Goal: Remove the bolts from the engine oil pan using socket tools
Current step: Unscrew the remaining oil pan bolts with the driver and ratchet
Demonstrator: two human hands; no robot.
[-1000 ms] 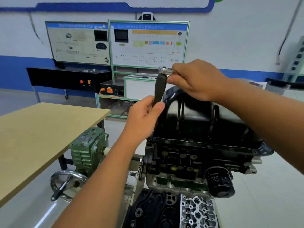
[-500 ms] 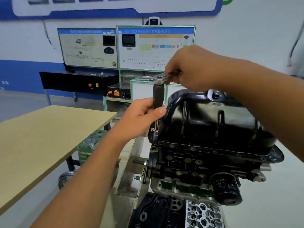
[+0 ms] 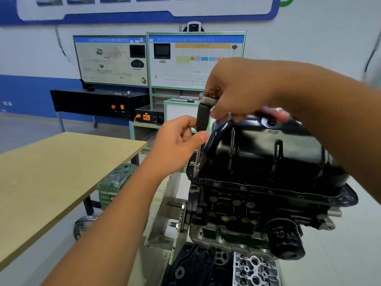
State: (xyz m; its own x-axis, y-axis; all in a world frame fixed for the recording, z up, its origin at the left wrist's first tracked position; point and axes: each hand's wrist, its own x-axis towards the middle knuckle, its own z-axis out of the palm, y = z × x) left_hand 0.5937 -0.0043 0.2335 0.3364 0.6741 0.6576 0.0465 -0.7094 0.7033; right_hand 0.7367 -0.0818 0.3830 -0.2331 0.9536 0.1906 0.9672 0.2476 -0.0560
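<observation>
Nearest, a grey metal cylinder head (image 3: 255, 271) lay at the bottom edge, just below the dark upturned engine block (image 3: 243, 211) with its black cylindrical oil filter (image 3: 285, 240) at the right. On top of the block sat the glossy black steel oil pan (image 3: 268, 153), its flange ringed with small bolts (image 3: 243, 188). At the pan's near-left corner a slim silver socket extension (image 3: 197, 162) stood upright on the flange. The left hand (image 3: 179, 141) pinched the tool's black grip (image 3: 203, 118) between thumb and curled fingers. Above, the right hand (image 3: 237, 87) curled its fingers round the shiny ratchet head (image 3: 206, 98). To the left stood a pale wooden table (image 3: 51, 172), with a green cast gearbox (image 3: 115, 182) between it and the engine. Far back, two white training display boards (image 3: 156, 60) stood against the wall.
</observation>
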